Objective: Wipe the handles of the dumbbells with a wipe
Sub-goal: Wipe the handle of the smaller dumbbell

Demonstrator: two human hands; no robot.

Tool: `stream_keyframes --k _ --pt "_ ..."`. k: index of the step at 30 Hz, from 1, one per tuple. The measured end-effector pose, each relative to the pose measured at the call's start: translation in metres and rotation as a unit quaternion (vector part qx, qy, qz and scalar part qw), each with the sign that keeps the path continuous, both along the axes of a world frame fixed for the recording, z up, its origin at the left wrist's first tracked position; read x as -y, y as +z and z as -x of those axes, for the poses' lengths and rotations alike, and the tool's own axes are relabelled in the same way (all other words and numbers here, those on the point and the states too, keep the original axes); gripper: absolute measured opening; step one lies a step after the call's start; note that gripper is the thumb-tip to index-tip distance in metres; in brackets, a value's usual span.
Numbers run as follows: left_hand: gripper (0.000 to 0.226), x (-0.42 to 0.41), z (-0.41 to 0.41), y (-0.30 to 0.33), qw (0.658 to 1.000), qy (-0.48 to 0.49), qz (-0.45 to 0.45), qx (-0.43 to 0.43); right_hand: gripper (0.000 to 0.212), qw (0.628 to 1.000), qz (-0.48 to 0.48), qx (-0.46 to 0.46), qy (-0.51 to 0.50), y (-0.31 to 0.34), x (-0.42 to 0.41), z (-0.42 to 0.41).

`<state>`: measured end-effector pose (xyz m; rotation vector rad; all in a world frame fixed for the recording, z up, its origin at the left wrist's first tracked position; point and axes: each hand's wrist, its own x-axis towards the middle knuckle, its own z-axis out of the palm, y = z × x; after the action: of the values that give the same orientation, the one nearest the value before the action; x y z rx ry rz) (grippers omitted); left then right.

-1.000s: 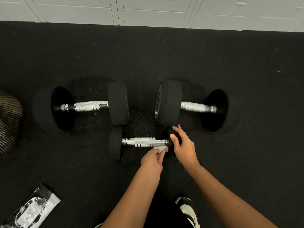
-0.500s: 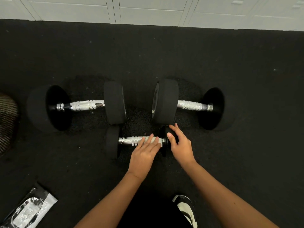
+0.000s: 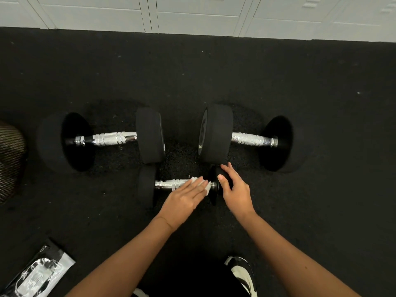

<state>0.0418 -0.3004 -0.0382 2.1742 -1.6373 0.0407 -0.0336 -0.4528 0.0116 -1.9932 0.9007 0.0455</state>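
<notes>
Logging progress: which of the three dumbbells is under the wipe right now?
The small dumbbell nearest the person: the left hand presses the wipe on its handle; the right hand holds its end. Both large ones behind lie untouched.

Three dumbbells on floor [image 3: 321, 82]. Small dumbbell [image 3: 171, 184] nearest me; large left dumbbell [image 3: 102, 140] and large right dumbbell [image 3: 242, 139] behind it, end to end. My left hand [image 3: 184, 200] lies flat on wipe [image 3: 196, 180] over small handle; right hand [image 3: 236, 189] on its right head. Wipe packet [image 3: 36, 275] near-left. Lockers [image 3: 192, 13] at back.
</notes>
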Motion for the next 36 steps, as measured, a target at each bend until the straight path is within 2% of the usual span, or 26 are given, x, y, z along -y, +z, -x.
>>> stream_keyframes --k 2,4,9,14,16,20,26,31,33,35,36 --pt "0.047 0.008 -0.002 0.003 0.999 0.029 -0.022 -0.027 0.042 1.0 0.0 -0.001 -0.001 0.0 0.0 0.0" --pt "0.049 0.008 0.002 0.003 0.999 0.014 -0.031 -0.033 0.042 1.0 -0.002 -0.002 0.0 0.0 0.0 0.0" --pt "0.03 -0.016 -0.011 0.0 0.998 -0.066 -0.013 0.015 0.042 1.0 -0.004 0.0 -0.004 -0.001 0.001 0.0" --pt "0.044 -0.003 -0.009 0.004 0.999 -0.039 -0.027 -0.026 0.042 1.0 -0.004 0.008 -0.01 -0.003 0.0 0.0" --pt "0.045 0.003 0.002 0.003 0.997 -0.056 -0.032 -0.041 0.041 1.0 0.004 0.011 -0.013 -0.003 -0.001 0.001" --pt "0.038 -0.008 0.002 0.001 0.994 -0.099 -0.047 -0.023 0.041 1.0 0.004 0.005 -0.008 -0.003 0.001 0.001" --pt "0.042 -0.004 -0.011 0.002 0.998 -0.011 -0.017 -0.054 0.042 1.0 0.006 0.008 -0.009 -0.004 0.0 0.001" --pt "0.026 -0.011 -0.015 0.004 0.997 -0.08 -0.004 -0.019 0.041 1.0 -0.003 0.007 -0.012 -0.002 -0.001 0.0" --pt "0.028 -0.006 -0.021 0.01 0.997 -0.049 -0.032 -0.056 0.041 1.0 -0.004 0.004 -0.013 -0.001 0.0 0.0" --pt "0.036 0.006 -0.029 0.013 0.982 0.054 -0.085 -0.159 0.041 1.0 -0.007 0.002 -0.017 0.0 -0.001 0.0" --pt "0.034 0.014 -0.034 0.015 0.96 0.112 -0.115 -0.227 0.041 1.0 -0.008 0.001 -0.02 0.001 -0.001 0.0"
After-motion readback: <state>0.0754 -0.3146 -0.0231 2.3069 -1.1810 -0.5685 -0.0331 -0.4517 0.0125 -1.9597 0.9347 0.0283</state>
